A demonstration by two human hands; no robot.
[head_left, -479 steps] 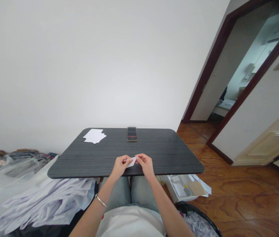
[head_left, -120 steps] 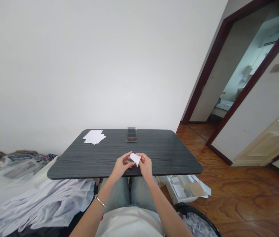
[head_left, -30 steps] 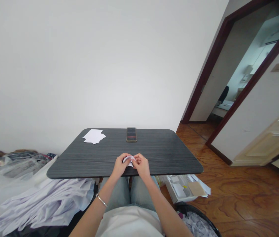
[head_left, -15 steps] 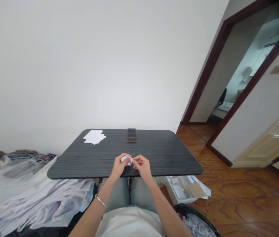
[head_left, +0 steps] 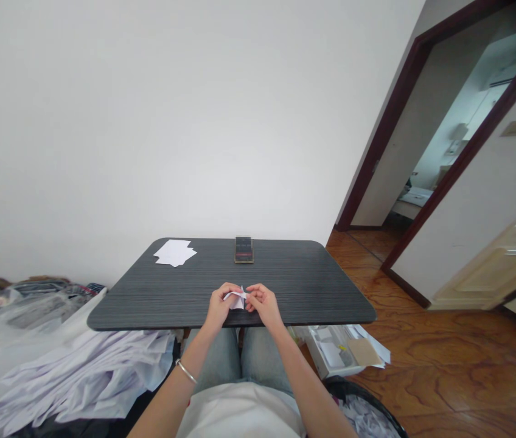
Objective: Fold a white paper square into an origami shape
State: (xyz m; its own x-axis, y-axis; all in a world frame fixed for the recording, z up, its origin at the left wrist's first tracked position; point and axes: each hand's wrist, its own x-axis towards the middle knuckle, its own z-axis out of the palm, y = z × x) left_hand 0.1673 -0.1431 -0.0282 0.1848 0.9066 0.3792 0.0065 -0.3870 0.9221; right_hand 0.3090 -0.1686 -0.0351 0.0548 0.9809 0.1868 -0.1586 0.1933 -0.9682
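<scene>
White and creased, a small paper piece (head_left: 237, 300) sits pinched between both hands, just above the near edge of a dark grey laminate table (head_left: 313, 292). The left hand (head_left: 218, 307) curls its fingers together over the paper's left end, while the right hand (head_left: 264, 304) pinches the right end between thumb and fingertips, pressed close. A crisp fold needs the pinch right at the crease, with both hands keeping the paper taut. Counted: two hands, one small paper piece, one smartphone (head_left: 244, 249) lying flat near the far edge, one silver bangle (head_left: 187, 371) on the left wrist, and one loose pile of white paper sheets (head_left: 174, 252), at least two, exact number unclear.
</scene>
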